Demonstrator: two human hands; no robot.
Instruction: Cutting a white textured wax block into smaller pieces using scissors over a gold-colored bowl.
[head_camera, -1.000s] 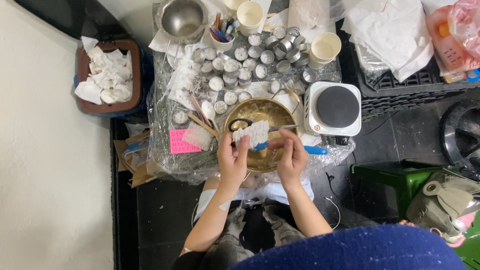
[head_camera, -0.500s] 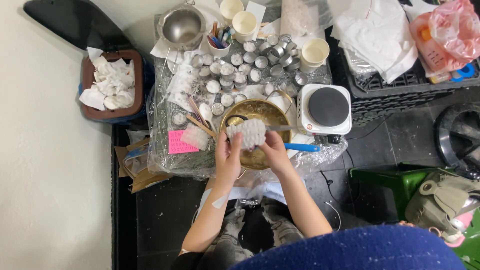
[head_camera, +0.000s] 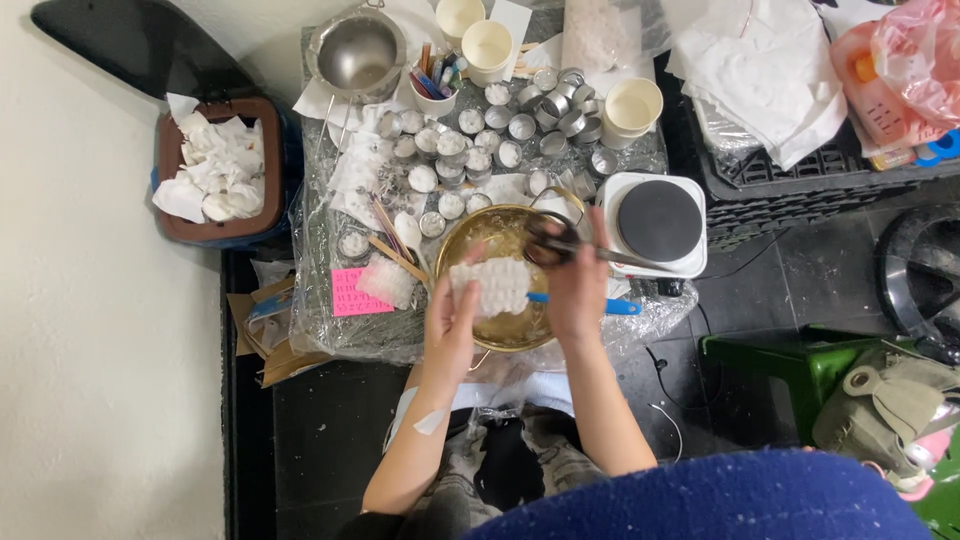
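While both hands work over the brass bowl (head_camera: 500, 290), the left hand (head_camera: 452, 320) pinches a white bumpy slab (head_camera: 492, 287), probably wax or a moulded sheet, by its left edge, thumb on top and fingers under. The slab sits above the bowl, roughly level, just off the bowl's centre. The right hand (head_camera: 575, 290) is closed around a pair of scissors (head_camera: 560, 243), fingers through the dark loops, blades pointing right toward the small white hotplate (head_camera: 657, 222); can't tell if the blades are open or closed.

Handling guess: the slab looks light, stiff but brittle, likely to crack along the rows of bumps if bent, and maybe a bit slick. The best grip is at a side edge with a flat pinch, supporting the underside, not squeezing the middle. The scissors are rigid metal, held properly at the loops.

A blue-handled tool (head_camera: 600, 304) lies across the bowl's rim under the right hand. Many small round tins (head_camera: 470, 150) crowd the plastic-covered counter (head_camera: 330, 330) behind the bowl, with paper cups (head_camera: 634, 105), a steel pot (head_camera: 357, 55), a pink note (head_camera: 350, 292) and wooden sticks (head_camera: 395, 255) to the left. A brown bin (head_camera: 170, 225) of crumpled tissue stands left of the counter.
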